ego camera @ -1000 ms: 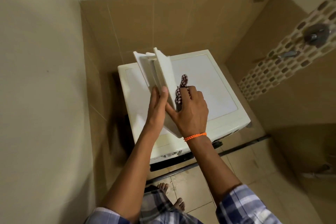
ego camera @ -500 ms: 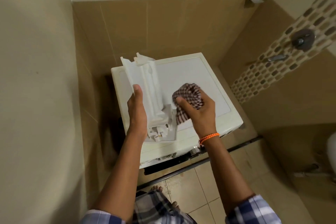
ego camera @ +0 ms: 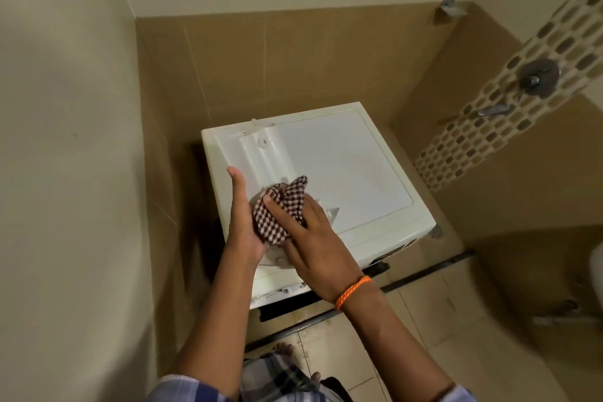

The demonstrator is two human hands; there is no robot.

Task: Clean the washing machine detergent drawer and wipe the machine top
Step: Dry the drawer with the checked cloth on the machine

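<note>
The white detergent drawer (ego camera: 261, 157) lies lengthwise on the left part of the washing machine top (ego camera: 352, 170). My left hand (ego camera: 243, 222) steadies the drawer's near left side, fingers straight along its edge. My right hand (ego camera: 313, 238) presses a brown-and-white checked cloth (ego camera: 280, 206) onto the drawer's near end. The cloth and both hands hide that end of the drawer. A dark empty drawer slot (ego camera: 287, 307) shows in the machine's front below my wrists.
The machine stands in a tiled corner, with a beige wall (ego camera: 65, 173) close on the left. A mosaic strip with a tap and valve (ego camera: 535, 75) is on the right wall. My bare feet (ego camera: 287, 349) stand on the floor tiles in front.
The drawer was held upright above the machine; now it lies flat on the top. My right hand has brought the cloth down onto its near end.
</note>
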